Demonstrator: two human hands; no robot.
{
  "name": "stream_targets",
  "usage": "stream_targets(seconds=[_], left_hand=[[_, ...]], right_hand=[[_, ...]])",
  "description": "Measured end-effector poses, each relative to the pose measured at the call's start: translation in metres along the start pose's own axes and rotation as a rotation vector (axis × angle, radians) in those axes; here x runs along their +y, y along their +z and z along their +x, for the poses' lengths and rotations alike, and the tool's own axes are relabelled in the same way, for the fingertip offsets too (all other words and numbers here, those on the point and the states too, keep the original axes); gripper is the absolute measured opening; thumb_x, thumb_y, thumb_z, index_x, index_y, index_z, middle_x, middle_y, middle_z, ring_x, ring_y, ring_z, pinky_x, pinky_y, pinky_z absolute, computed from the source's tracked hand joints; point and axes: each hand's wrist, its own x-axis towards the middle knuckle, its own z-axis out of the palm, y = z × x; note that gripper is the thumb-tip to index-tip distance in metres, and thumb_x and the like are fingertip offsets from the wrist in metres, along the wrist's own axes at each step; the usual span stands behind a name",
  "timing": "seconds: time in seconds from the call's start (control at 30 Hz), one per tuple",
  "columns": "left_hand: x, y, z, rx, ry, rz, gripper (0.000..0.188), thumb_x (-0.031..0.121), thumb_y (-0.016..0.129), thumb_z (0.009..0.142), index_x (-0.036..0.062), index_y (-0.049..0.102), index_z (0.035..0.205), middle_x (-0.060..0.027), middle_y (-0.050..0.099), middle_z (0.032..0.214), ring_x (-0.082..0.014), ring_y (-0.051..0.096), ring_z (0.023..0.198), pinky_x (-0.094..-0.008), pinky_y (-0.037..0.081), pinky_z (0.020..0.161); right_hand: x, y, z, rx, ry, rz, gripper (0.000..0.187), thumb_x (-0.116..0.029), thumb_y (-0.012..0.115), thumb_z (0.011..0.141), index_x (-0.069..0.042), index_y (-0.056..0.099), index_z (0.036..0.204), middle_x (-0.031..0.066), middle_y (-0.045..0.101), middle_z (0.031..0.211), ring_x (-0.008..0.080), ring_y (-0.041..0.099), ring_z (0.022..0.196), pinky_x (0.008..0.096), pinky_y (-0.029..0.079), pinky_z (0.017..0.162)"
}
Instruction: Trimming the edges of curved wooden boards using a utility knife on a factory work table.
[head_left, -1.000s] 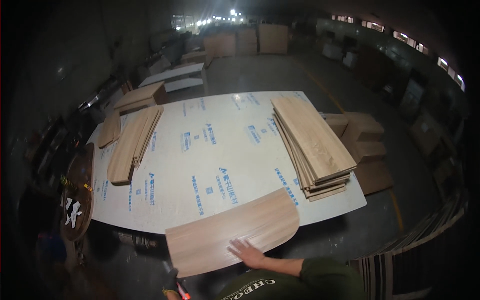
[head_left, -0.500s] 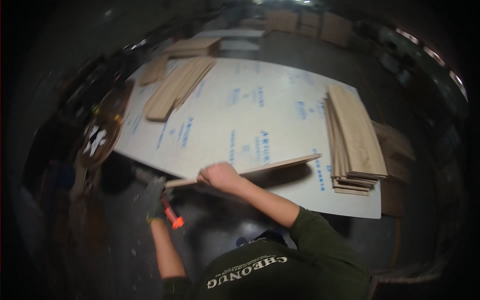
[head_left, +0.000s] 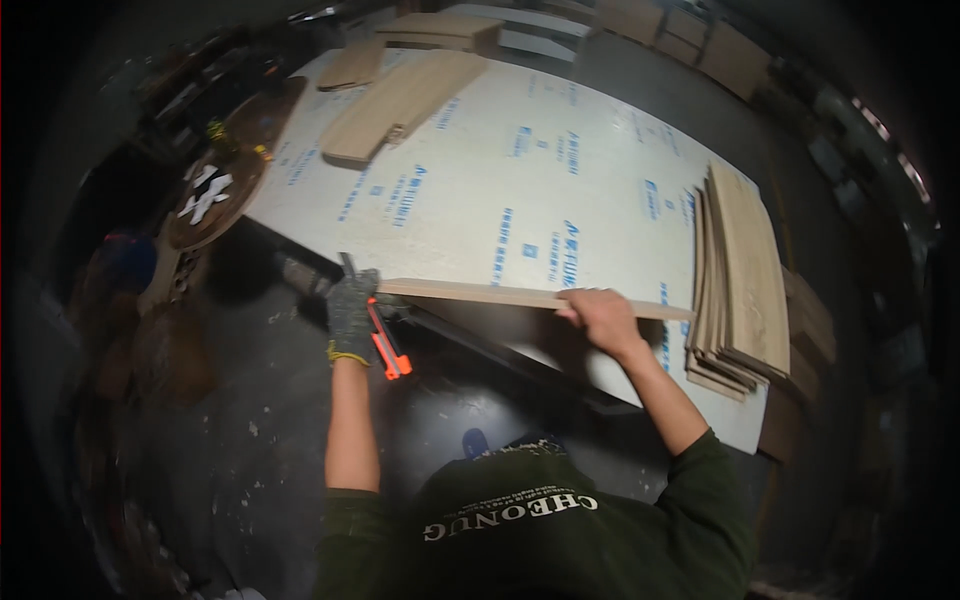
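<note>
A narrow wooden board (head_left: 470,292) is held on edge over the near side of the white work table (head_left: 480,220). At its left end is my left hand (head_left: 352,310), in a grey glove with a yellow cuff, closed around an orange and grey utility knife (head_left: 388,345). A thin dark end of the knife sticks out above the glove. The glove also touches the board's end; how firmly it grips it is hidden. Toward the right end, my bare right hand (head_left: 605,322) is closed on the board's edge, thumb on the near side.
On the right of the table lies a stack of wooden boards (head_left: 745,270). More boards (head_left: 400,105) rest at the far left, with a box-like wooden piece (head_left: 430,30) behind them. A round brown table (head_left: 190,228) with white scraps adjoins the left edge.
My right hand has slid rightward along the board, away from the left hand. The board now lies more level across the view, and its right end reaches the stack. The left hand still holds the knife.
</note>
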Motion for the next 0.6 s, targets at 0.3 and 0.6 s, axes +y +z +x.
stream_targets(seconds=[0.3, 0.6], left_hand=[[-0.058, -0.055, -0.003, -0.048, -0.053, -0.124, 0.031, 0.013, 0.064, 0.089, -0.0021, 0.061, 0.115, -0.0058, 0.061, 0.107, -0.0142, 0.056, 0.097, -0.029, 0.047, 0.086], [-0.143, -0.132, -0.06, 0.081, -0.162, 0.168, 0.035, 0.02, 0.066, 0.089, 0.0032, 0.06, 0.119, -0.0017, 0.06, 0.105, -0.0131, 0.056, 0.09, -0.0315, 0.05, 0.078]], right_hand=[[0.014, 0.01, -0.167, 0.769, 1.072, 0.581, 0.062, -0.031, 0.068, 0.086, -0.007, 0.041, 0.137, 0.0139, 0.047, 0.137, 0.0302, 0.046, 0.124, 0.0434, 0.037, 0.101], [-0.01, 0.067, -0.16, 0.777, 1.492, 1.232, 0.041, -0.03, 0.064, 0.091, -0.005, 0.052, 0.122, 0.0096, 0.065, 0.11, 0.021, 0.066, 0.092, 0.0373, 0.054, 0.078]])
